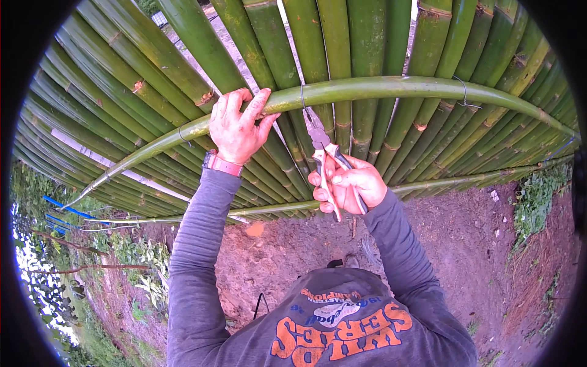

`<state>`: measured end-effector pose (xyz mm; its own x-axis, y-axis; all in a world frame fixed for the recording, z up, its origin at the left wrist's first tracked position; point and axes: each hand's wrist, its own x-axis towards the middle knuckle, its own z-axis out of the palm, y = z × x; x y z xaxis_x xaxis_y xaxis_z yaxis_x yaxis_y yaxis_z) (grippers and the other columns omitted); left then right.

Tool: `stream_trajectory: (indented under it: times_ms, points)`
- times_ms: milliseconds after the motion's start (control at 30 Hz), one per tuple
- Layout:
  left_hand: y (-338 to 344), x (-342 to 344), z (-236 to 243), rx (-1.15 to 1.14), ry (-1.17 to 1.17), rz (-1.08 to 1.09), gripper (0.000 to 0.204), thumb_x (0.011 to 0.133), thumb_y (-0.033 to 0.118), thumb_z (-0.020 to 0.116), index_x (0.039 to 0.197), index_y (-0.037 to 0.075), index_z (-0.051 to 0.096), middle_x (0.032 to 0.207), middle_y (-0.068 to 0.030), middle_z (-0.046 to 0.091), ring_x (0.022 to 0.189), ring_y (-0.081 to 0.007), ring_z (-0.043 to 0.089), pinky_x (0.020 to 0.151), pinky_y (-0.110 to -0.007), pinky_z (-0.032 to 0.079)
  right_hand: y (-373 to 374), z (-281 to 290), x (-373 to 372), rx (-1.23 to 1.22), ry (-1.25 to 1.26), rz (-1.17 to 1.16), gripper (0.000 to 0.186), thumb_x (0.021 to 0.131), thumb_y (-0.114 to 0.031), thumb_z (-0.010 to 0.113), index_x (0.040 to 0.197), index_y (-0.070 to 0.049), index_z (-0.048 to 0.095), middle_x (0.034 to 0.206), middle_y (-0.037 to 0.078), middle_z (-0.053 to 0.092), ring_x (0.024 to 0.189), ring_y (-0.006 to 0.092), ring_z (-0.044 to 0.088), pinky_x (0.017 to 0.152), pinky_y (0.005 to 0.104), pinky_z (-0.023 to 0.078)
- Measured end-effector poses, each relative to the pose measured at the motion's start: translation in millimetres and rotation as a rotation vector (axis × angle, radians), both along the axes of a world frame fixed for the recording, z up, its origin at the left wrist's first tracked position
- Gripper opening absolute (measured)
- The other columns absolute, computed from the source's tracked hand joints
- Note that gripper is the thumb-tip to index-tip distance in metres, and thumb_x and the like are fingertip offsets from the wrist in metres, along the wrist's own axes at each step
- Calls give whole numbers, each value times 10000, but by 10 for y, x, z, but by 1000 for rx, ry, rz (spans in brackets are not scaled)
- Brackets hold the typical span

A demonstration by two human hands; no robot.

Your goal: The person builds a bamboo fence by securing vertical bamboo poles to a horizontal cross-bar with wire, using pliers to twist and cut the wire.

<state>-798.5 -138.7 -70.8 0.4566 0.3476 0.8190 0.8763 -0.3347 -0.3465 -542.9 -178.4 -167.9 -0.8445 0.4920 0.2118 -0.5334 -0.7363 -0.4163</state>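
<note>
A long green bamboo pole (367, 87) runs crosswise over a row of upright bamboo poles (367, 43). My left hand (237, 125) is closed round this crosspiece, thumb and fingers over its upper side. Just to the right, a thin wire (302, 95) loops round the crosspiece. In my right hand (350, 185) is a pair of pliers (318, 131) with light and dark handles, tilted up to the left. The jaws are at the wire just below the crosspiece; whether they grip it is too small to tell.
Other wire ties hold the crosspiece at the left (184, 137) and right (465, 92). A lower bamboo rail (440, 183) crosses near the bottom of the poles. Bare brown soil (452, 244) lies below, with green plants (533, 205) at the right.
</note>
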Motion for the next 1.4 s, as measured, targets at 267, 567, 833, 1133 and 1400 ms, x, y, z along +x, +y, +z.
stream_trajectory:
  times_ms: [267,567,833,1133,1400]
  points:
    - [-6,-137,45,-5,71,6,503,697,340,811,1171,228,688,985,-7,595,897,-217,575,765,-372,482,-396,219,-216,-115,101,-51,368,835,20,473,1150,-157,541,1011,105,541,783,223,524,664,387,458]
    - [-9,-99,-26,-55,-8,-46,468,709,358,796,1147,251,672,968,-13,547,923,-216,546,780,-373,458,-486,639,13,1292,-1581,-805,469,774,-3,494,1242,24,487,973,176,554,676,342,599,604,454,514]
    - [8,-67,36,-57,-46,-99,463,714,337,792,1147,213,681,962,-37,550,918,-232,549,786,-379,459,-506,1431,30,2302,-2381,-727,303,869,-121,523,1132,19,577,1014,213,570,894,375,623,733,507,516]
    - [-17,-58,18,-37,-77,-102,468,678,312,811,1121,212,696,973,-42,571,919,-236,567,785,-386,470,-448,240,414,255,-462,-324,517,744,35,546,1260,31,523,1260,177,567,1150,334,602,984,492,500]
    - [-40,-16,27,-44,-42,-25,534,640,294,836,1150,213,698,966,-33,569,880,-233,562,758,-385,469,-102,-11,22,114,12,-68,503,815,8,566,1309,36,477,1328,238,528,1233,421,541,1009,625,443]
